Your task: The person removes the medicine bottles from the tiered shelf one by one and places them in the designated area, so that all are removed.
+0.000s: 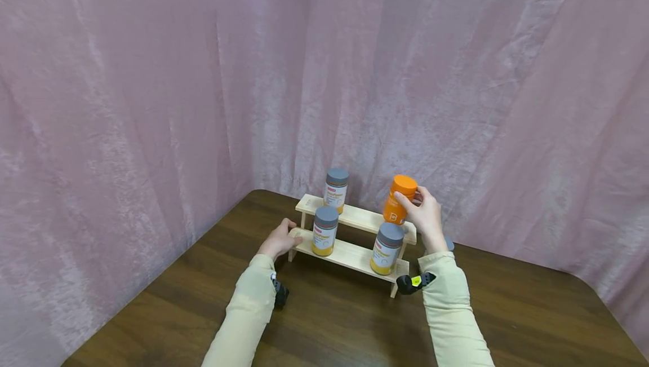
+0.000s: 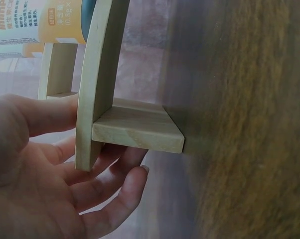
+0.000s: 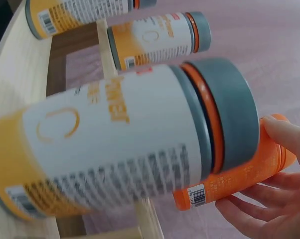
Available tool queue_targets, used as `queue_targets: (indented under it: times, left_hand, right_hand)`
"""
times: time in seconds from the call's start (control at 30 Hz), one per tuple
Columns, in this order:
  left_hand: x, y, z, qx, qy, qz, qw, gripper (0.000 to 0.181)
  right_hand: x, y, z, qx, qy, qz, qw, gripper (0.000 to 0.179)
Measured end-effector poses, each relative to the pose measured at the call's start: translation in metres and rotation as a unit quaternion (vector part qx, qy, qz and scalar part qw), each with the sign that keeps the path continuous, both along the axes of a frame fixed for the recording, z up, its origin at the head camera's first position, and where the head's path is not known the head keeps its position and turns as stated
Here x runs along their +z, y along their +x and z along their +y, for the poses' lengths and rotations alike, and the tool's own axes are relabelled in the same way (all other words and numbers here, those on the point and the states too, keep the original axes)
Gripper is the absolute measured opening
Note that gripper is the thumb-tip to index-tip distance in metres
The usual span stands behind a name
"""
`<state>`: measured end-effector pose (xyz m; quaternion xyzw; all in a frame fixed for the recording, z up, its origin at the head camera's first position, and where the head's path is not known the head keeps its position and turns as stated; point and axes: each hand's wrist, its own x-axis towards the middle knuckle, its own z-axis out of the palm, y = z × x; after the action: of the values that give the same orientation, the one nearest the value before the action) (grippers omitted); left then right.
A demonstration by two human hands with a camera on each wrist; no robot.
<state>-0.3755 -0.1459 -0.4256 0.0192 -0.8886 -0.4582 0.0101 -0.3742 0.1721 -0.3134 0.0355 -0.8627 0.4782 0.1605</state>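
Note:
A two-step wooden rack (image 1: pixel 355 255) stands on the table. At its left end my left hand (image 1: pixel 278 239) grips the lower board, the thumb (image 2: pixel 53 113) over the top and the fingers beneath. My right hand (image 1: pixel 426 215) holds an orange bottle (image 1: pixel 395 209) by its side, slightly tilted, at the right end of the upper step. Two grey-lidded jars, one on the left (image 1: pixel 324 231) and one on the right (image 1: pixel 386 250), stand on the lower step. Another grey-lidded jar (image 1: pixel 336 189) stands on the upper step's left part. The right front jar partly covers the orange bottle in the right wrist view.
Beside my right wrist, a grey lid (image 1: pixel 449 243) shows, mostly hidden behind the sleeve. The dark wooden table (image 1: pixel 334 327) extends around the rack. Pink curtains (image 1: pixel 284 102) hang close behind the table's far edge and along its left side.

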Motion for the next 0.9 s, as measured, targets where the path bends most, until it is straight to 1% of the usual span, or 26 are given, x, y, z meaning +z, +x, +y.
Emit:
queue_targets:
  times: [0.2,0.4,0.67,0.9]
  left_hand:
    - [0.001,0.002,-0.001,-0.002,-0.003,-0.001,1.0,0.042]
    - [0.001,0.001,-0.002,-0.003,-0.009,-0.003,1.0,0.043]
    - [-0.001,-0.001,0.0,-0.004,-0.013,-0.003,0.9999,0.042]
    - [0.0,0.001,-0.002,-0.003,-0.011,-0.011,0.9999,0.043]
  right_hand:
    - [-0.003,0.002,0.01,-0.018,0.011,0.0,0.9998,0.065]
    - [-0.004,0.006,0.02,-0.039,0.014,0.019,0.9989,0.063]
    - [-0.003,0.02,0.036,-0.04,0.02,0.014,0.9989,0.067]
    - [-0.004,0.031,0.046,-0.046,0.013,0.026,0.9985,0.066]
